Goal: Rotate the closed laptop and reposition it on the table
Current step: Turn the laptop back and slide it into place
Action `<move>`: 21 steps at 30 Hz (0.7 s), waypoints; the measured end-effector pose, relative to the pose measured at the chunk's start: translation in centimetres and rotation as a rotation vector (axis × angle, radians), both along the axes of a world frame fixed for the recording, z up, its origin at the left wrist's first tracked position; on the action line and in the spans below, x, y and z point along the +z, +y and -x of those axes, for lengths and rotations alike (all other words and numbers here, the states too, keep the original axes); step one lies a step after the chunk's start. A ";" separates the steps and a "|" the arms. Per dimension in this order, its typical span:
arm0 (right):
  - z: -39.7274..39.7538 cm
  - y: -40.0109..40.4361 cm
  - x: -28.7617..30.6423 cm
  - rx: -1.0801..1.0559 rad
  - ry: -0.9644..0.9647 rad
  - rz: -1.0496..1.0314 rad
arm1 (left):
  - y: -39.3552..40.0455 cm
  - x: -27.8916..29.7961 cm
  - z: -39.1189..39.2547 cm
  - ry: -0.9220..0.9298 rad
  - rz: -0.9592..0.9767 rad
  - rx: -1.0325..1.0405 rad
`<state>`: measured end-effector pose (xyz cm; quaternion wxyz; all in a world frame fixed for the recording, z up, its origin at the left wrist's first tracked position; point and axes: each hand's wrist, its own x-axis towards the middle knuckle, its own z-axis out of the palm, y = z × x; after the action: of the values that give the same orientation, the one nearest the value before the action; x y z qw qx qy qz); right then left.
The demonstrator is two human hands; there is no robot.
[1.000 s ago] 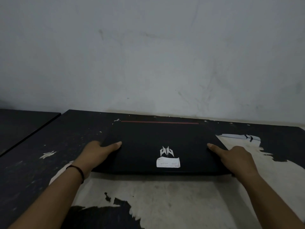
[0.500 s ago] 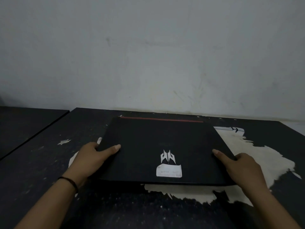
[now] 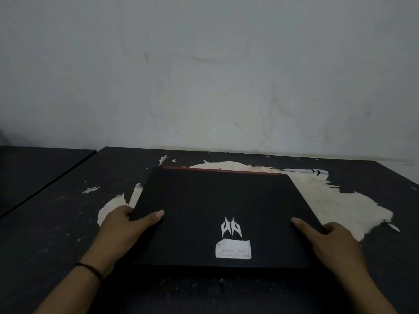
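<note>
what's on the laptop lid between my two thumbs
Head view: bare black lid of the laptop between left hand and right hand; logo sits just below.

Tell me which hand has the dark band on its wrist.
The left hand, gripping the laptop's left edge, has a dark band around its wrist. The right hand, on the right edge, has a bare wrist.

Closed black laptop, red strip at far edge; seemingly flat on table.
</note>
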<state>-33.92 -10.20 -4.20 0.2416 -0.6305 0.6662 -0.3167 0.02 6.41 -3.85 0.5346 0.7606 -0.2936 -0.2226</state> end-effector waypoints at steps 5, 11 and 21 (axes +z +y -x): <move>0.3 0.3 -0.2 0.002 0.017 -0.034 | 0.3 -0.9 0.4 -0.032 -0.088 0.006; 0.1 0.4 -0.6 -0.007 0.068 -0.111 | -0.1 -1.7 -0.1 -0.086 -0.171 -0.017; -0.1 0.6 0.1 0.038 0.064 -0.100 | -1.0 -0.1 -2.1 -0.328 -0.322 -0.121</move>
<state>-33.82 -9.56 -4.15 0.2572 -0.6400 0.6766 -0.2580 2.16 5.39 -3.96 0.3373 0.8430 -0.3823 -0.1716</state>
